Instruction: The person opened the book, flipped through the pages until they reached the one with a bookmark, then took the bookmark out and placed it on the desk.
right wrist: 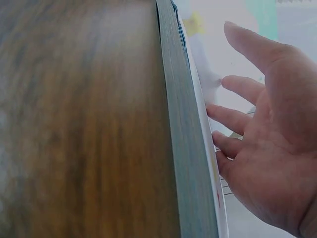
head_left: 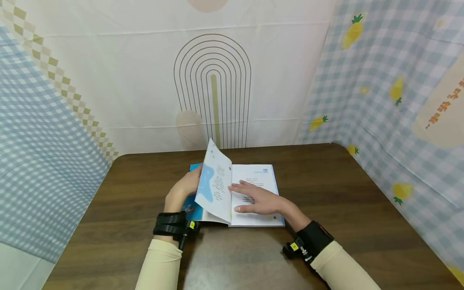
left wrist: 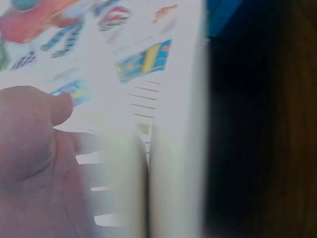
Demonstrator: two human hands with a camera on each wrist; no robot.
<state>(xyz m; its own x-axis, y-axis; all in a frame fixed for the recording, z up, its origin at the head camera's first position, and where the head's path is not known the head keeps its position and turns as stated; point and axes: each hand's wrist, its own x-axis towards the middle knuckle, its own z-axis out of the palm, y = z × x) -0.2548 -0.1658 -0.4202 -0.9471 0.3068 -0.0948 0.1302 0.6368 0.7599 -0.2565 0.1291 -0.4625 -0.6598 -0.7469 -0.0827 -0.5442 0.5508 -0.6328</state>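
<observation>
A picture book (head_left: 253, 173) lies spread on the wooden table, one leaf (head_left: 215, 183) raised and leaning left over a blue page (head_left: 193, 211). My left hand (head_left: 186, 185) is at the book's left side, its fingertips hidden behind that leaf in the head view. In the left wrist view, its thumb (left wrist: 60, 108) lies before a page of coloured drawings, while blurred white paper covers part of its fingers. On the right-hand page of printed text, my right hand (head_left: 259, 199) rests with fingers spread, near the fold, its fingertips at the raised leaf's lower right.
The brown table (head_left: 127, 225) extends around the book. Behind it hangs a white cloth (head_left: 145, 80) with an arch print, and checked blue cloths hang at the left and right (head_left: 377, 104). A black strap with a small camera (head_left: 174, 225) is on each wrist.
</observation>
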